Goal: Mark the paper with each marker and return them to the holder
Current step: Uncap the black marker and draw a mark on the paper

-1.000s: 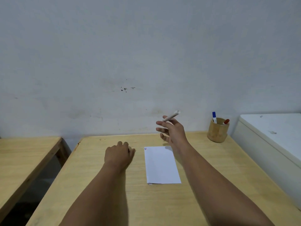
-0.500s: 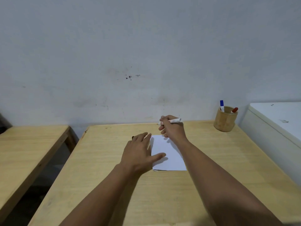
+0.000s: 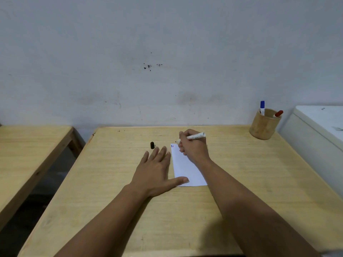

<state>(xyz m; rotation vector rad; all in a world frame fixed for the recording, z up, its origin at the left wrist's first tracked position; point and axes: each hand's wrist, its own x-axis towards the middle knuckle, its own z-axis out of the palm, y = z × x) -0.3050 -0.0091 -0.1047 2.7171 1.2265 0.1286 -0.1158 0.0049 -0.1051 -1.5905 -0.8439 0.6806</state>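
A white sheet of paper (image 3: 185,167) lies on the wooden table (image 3: 111,191), with small blue and red marks at its top left corner. My right hand (image 3: 194,148) grips an uncapped white marker (image 3: 196,135), its dark tip just above the paper's top edge. My left hand (image 3: 156,171) lies flat, fingers spread, thumb pressing the paper's lower left corner. A black cap (image 3: 152,145) stands on the table beyond my left fingers. A round wooden holder (image 3: 263,127) at the back right holds a blue-capped marker (image 3: 262,107) and a red-capped marker (image 3: 278,114).
A second wooden table (image 3: 27,145) stands to the left across a gap. A white cabinet (image 3: 319,130) sits against the table's right side. A grey wall rises directly behind the table's far edge.
My right hand came down from mid-air with the marker to the paper's top edge. My left hand opened flat onto the paper's corner, and the black cap now shows on the table.
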